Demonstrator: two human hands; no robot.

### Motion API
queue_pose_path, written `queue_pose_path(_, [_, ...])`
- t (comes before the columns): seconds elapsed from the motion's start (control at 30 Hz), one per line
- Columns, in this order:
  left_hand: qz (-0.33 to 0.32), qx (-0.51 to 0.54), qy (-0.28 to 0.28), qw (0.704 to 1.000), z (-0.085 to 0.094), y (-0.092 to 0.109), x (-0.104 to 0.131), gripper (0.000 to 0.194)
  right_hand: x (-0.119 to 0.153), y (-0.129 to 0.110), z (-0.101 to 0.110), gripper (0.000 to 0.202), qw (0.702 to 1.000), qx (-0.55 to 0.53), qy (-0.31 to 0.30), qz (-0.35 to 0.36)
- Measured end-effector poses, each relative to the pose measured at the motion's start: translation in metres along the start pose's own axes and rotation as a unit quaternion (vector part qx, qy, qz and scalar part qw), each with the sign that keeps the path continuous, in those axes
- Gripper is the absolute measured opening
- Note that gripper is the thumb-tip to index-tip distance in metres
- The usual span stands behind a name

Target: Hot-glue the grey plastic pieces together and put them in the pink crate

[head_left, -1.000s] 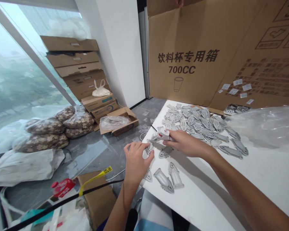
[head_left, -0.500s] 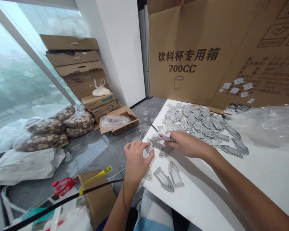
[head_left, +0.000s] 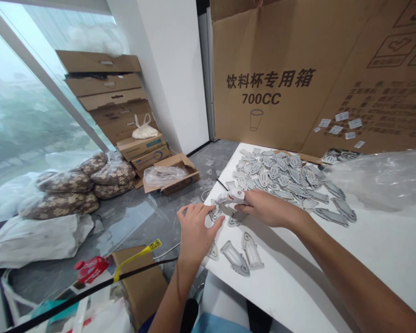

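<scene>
The right hand's grip [head_left: 266, 206] is wrapped round a tool [head_left: 230, 197] at its nine o'clock. The piece [head_left: 216, 213] lies on the counter [head_left: 280, 289], two o'clock from the left hand [head_left: 197, 227], touching it; whether that grip pinches, I cannot quite tell.

Slotted grey pieces [head_left: 273, 173], matt and apparently of moulded plastic, with ridged faces; hand-held tool [head_left: 230, 197], smooth white plastic with a slight sheen. Table [head_left: 287, 291]: smooth, white, low-gloss top. Large carton [head_left: 280, 46]: matt brown cardboard, printed; its labels [head_left: 341, 116] look like white paper. Large bag [head_left: 384, 180]: translucent plastic film, creased and glossy. Floor [head_left: 213, 162]: smooth, grey, faintly reflective. Patterned bundles [head_left: 65, 182]: wrapped in shiny clear film. Stacked boxes [head_left: 107, 88]: matt cardboard.
</scene>
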State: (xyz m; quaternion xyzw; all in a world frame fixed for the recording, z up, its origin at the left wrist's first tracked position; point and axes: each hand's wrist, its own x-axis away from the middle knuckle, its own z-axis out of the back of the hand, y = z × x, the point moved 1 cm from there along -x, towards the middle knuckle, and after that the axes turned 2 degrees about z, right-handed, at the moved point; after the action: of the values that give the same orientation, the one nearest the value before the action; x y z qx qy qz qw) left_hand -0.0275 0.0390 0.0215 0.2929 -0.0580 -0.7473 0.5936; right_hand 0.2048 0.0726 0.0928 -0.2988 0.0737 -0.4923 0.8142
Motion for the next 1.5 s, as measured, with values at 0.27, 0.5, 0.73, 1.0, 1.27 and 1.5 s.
queue_pose_path(0.27, [0.001,0.008,0.003,1.0,0.0,0.0,0.0,0.014,0.0,0.001,0.0,0.026,1.0,0.017,0.019,-0.018])
queue_pose_path(0.5, [0.011,0.011,-0.008,1.0,0.002,0.0,0.0,0.013,0.0,0.009,0.003,0.029,0.998,0.037,0.019,-0.057])
queue_pose_path(0.73, [0.001,0.029,-0.012,0.999,0.002,-0.001,-0.001,0.017,-0.001,0.008,0.0,0.037,0.984,0.018,0.033,-0.175])
queue_pose_path(1.0, [-0.004,0.034,-0.008,0.999,0.001,-0.003,-0.001,0.016,-0.005,0.012,0.005,0.04,0.97,0.016,0.115,-0.212])
queue_pose_path(1.27, [-0.001,0.032,-0.01,0.999,0.001,-0.003,-0.002,0.019,-0.004,0.018,0.007,0.037,0.977,-0.002,0.113,-0.183])
queue_pose_path(1.5, [0.004,0.024,-0.013,1.0,0.001,-0.003,-0.001,0.017,-0.003,0.012,0.003,0.038,0.981,0.003,0.088,-0.171])
